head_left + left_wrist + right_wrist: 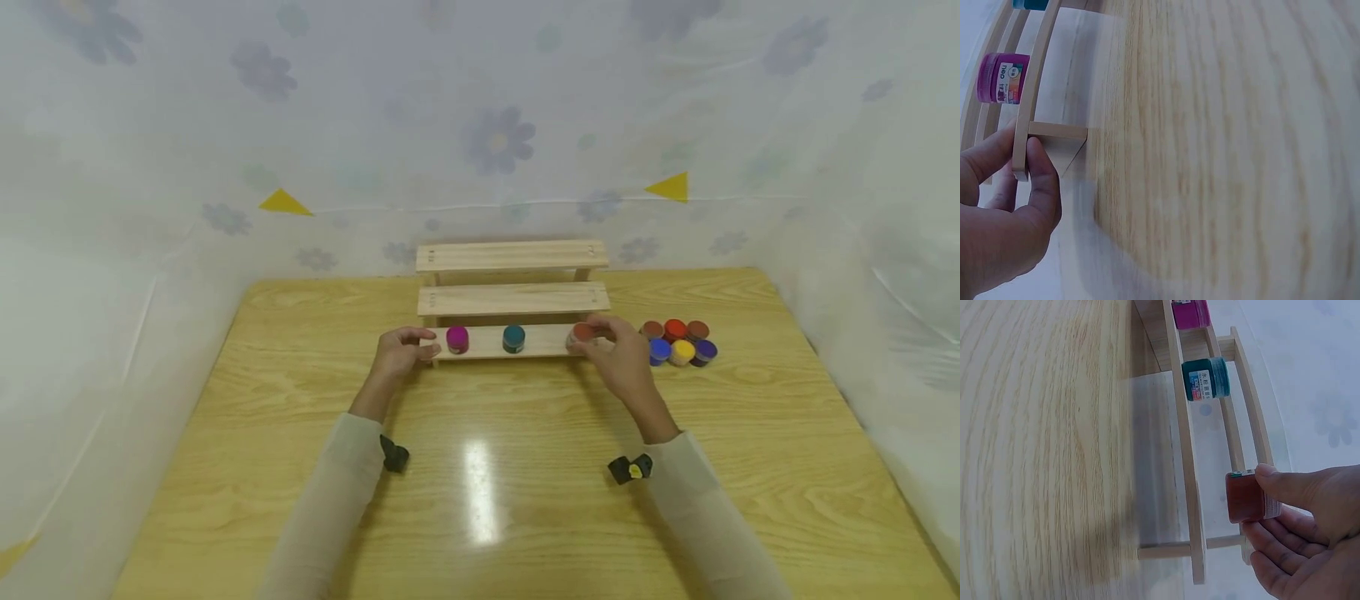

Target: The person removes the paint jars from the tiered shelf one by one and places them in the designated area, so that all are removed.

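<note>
A three-step wooden rack [512, 298] stands at the back of the table. My left hand [397, 353] pinches the left end of its lowest step, thumb on one face and fingers on the other, as the left wrist view shows. My right hand [624, 357] holds a reddish-brown paint jar [1246, 497] between thumb and fingers over the right end of that step. In the right wrist view a gap shows between this jar and the board. A magenta paint jar [457, 339] stands on the lowest step near my left hand, and a teal paint jar [513, 338] stands around its middle.
Right of the rack, several paint jars cluster on the wooden table [525, 467], among them a red jar [675, 330], a blue jar [659, 352], a yellow jar [682, 352] and a purple jar [704, 352]. A flower-patterned curtain [375, 125] hangs behind the table.
</note>
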Available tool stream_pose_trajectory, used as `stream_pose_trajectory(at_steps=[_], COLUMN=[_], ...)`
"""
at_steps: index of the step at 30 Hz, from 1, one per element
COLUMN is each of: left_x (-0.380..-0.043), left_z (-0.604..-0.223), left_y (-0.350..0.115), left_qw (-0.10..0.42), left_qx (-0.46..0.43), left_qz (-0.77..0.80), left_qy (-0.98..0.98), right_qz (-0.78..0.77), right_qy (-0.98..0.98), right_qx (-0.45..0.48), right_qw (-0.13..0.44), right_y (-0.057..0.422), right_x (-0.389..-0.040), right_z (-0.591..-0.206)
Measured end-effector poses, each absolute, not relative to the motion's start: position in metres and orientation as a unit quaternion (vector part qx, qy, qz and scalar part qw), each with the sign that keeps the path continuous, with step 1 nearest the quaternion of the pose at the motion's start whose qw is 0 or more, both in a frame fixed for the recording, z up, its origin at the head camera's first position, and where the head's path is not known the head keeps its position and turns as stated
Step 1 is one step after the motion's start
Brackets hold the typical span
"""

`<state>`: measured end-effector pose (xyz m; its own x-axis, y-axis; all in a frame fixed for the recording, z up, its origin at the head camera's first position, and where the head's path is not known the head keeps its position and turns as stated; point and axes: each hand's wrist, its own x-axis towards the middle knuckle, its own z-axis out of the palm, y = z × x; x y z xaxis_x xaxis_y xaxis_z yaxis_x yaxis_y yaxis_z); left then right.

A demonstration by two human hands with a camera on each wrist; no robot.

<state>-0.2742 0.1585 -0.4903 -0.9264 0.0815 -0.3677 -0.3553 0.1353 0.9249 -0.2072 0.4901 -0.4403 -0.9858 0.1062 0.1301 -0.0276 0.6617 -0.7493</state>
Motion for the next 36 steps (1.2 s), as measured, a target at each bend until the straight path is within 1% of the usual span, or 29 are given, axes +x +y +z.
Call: stream_pose_trajectory(at_steps=[7,14,24,36], left_x=[-0.273,-0.273,-0.275,-0.275], left_z=[-0.489,-0.49,-0.492,-0.49], left_y=[0.158,0.158,0.158,0.159], left_qw=[0.171,0.169,0.166,0.172], left_qx=[-0.099,-0.099,-0.096,-0.094], left_qz=[0.657,0.657,0.658,0.656], left_qy=[0.728,0.728,0.728,0.729], right_qz=[0.4,0.39,0.352,0.341], right_qy=[-0.911,-0.915,-0.928,-0.931], right_qx=[-0.017,-0.025,-0.046,-0.066], right_qw=[0.099,0.098,0.113,0.11], right_y=[0.501,0.513,0.54,0.564], right_x=[-0.2,-0.191,-0.177,-0.166], right_z=[-0.443,-0.443,-0.447,-0.444])
